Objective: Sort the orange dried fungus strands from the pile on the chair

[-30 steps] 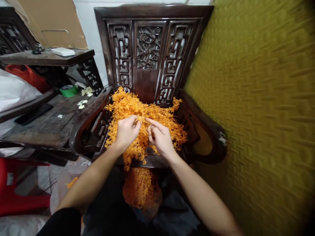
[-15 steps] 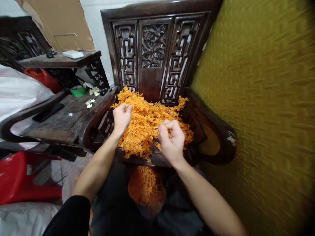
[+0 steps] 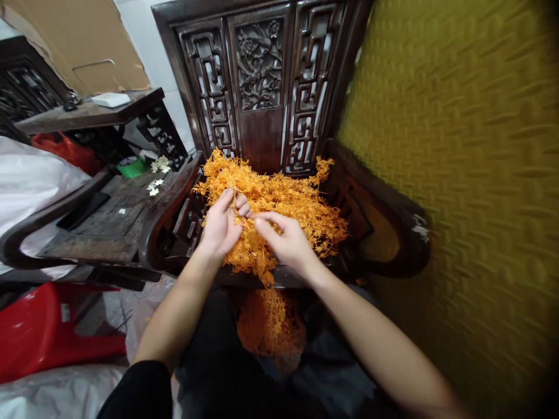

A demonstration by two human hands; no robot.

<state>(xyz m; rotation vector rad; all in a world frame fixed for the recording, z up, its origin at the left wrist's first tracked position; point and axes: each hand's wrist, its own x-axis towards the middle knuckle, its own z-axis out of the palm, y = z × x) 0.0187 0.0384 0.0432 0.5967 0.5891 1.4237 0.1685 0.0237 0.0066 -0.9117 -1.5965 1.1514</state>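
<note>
A heap of orange frilly, stringy pieces (image 3: 279,195), like plastic sprigs, covers the seat of a dark carved wooden chair (image 3: 262,137). Over the heap's left part, my left hand (image 3: 222,224) is turned palm up, its fingers curled on a thin orange strand (image 3: 236,203). My right hand (image 3: 283,240) meets it from the right, thumb and forefinger pinched together at the strand's lower part. The exact tips between the fingers are too small to make out. Below the seat edge, more orange pieces sit in a bag-like container (image 3: 271,331) between my legs.
To the left stands another dark wooden chair (image 3: 100,227), holding green tape (image 3: 131,167) and small pale flower-shaped pieces (image 3: 160,164). A side table (image 3: 91,113) carries a white box (image 3: 110,100). A red plastic stool (image 3: 52,331) is lower left. A yellow textured surface (image 3: 458,174) rises close on the right.
My hands have come together from apart. The left has turned palm up with an orange strand showing in it, and the right has moved left to meet it. The view has shifted slightly.
</note>
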